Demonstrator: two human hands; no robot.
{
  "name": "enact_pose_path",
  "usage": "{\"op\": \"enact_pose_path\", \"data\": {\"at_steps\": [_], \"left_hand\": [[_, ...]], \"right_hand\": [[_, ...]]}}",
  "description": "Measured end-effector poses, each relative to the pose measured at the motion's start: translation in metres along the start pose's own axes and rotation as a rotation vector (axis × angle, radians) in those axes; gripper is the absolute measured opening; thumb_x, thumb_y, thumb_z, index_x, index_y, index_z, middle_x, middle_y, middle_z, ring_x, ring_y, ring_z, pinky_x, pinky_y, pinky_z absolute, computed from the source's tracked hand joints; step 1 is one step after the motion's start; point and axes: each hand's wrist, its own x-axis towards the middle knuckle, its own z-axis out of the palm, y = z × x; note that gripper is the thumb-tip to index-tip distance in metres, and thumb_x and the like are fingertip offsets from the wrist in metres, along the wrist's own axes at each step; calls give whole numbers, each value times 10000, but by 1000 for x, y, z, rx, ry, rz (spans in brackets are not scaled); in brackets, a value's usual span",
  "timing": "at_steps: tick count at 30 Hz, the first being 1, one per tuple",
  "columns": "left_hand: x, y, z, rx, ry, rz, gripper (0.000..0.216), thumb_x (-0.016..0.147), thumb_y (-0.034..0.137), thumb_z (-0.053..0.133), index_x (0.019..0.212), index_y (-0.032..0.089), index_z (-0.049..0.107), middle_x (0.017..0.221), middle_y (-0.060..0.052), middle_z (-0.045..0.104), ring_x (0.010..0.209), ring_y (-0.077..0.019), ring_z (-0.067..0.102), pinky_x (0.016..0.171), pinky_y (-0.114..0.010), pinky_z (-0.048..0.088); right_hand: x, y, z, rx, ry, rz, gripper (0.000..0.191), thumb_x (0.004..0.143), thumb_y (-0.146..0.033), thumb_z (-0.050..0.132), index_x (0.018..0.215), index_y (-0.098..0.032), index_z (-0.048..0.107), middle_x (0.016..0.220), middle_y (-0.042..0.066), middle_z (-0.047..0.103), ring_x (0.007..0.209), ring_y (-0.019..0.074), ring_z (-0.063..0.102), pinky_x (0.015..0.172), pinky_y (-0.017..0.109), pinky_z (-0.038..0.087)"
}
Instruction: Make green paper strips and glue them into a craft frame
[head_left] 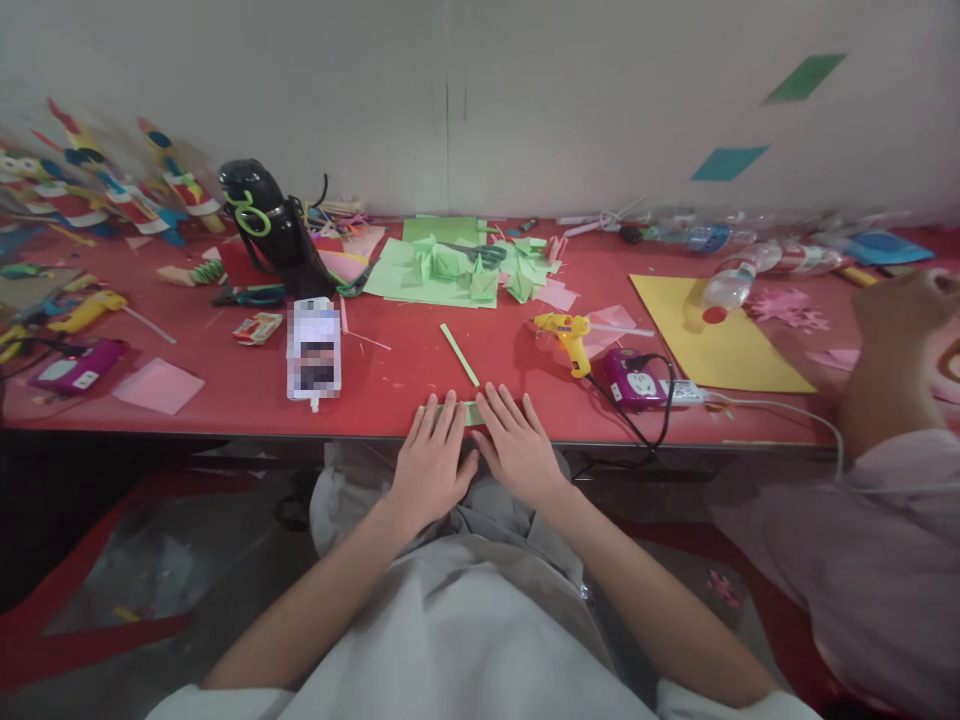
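At the near edge of the red table, a pale green paper strip lies under my fingers. My left hand rests on its left part, palm down with fingers stretched out. On the right part lies my right hand, also flat with fingers extended. Most of the strip is hidden beneath both hands. Just beyond them, a second narrow green paper strip lies slanted on the table. Farther back, folded light green paper pieces stand on green paper sheets, with dark-handled scissors among them.
A phone and black bottle stand left. To the right are a yellow glue gun, a purple power socket with cables, yellow paper and plastic bottles. A co-worker's arm reaches in at far right.
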Motion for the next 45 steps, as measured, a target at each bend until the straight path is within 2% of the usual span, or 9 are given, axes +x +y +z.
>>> {"op": "enact_pose_path", "data": {"at_steps": [8,12,16,21,28,31,35,39,45], "left_hand": [[-1,1,0,-23,34,1,595,987,389,447,1508,105,401,1610,-149,317,1485,-390,273,1190,-555,294],[6,-8,-6,-49,5,-17,441,1029,274,358,1399,117,540,1526,-119,474,1422,-327,418,1161,-483,376],[18,-19,-21,-27,-24,20,355,1021,192,376,1256,140,638,1366,-103,628,1290,-264,559,1125,-440,415],[35,-26,-44,76,-146,109,280,979,145,429,1016,165,706,1098,-115,650,1005,-251,628,848,-382,517],[54,-37,-54,-15,-311,70,291,905,33,461,917,207,695,978,-65,624,879,-194,639,608,-272,416],[62,-41,-54,-48,-329,23,274,933,89,458,932,228,694,952,-45,647,807,-188,649,598,-278,396],[68,-45,-55,-93,-352,7,201,921,128,513,957,236,679,984,-36,676,923,-206,651,646,-274,420],[72,-47,-57,-63,-373,67,180,907,114,539,1002,211,658,1017,-50,689,998,-217,637,697,-284,441],[76,-51,-61,4,-419,209,232,902,91,485,1014,187,663,1022,-65,694,937,-217,663,748,-317,454]], "right_hand": [[-3,8,-2,41,15,-38,489,1026,-328,396,1466,-133,481,1566,114,406,1470,287,351,1197,536,286],[5,14,-6,120,56,-43,383,1016,-257,429,1336,-181,625,1423,86,594,1371,255,493,1143,446,391],[15,18,-16,175,34,-19,298,994,-282,494,1164,-216,729,1352,91,643,1234,267,577,1037,432,465],[30,27,-28,278,-45,17,323,1003,-339,478,995,-218,778,1218,110,660,1086,235,595,955,413,462],[57,46,-34,398,-164,42,142,903,-254,645,861,-190,765,898,56,699,837,167,632,812,309,458],[64,48,-39,448,-242,43,103,880,-212,653,874,-183,752,877,44,713,788,158,639,734,271,461],[67,51,-41,453,-279,-61,74,865,-165,662,887,-166,733,900,54,717,828,168,647,793,283,467],[66,55,-41,430,-290,-185,81,882,-156,647,907,-151,724,905,65,703,883,183,635,827,293,463],[68,51,-46,398,-363,-231,144,866,-80,607,903,-162,719,910,46,693,839,155,622,795,263,452]]}}
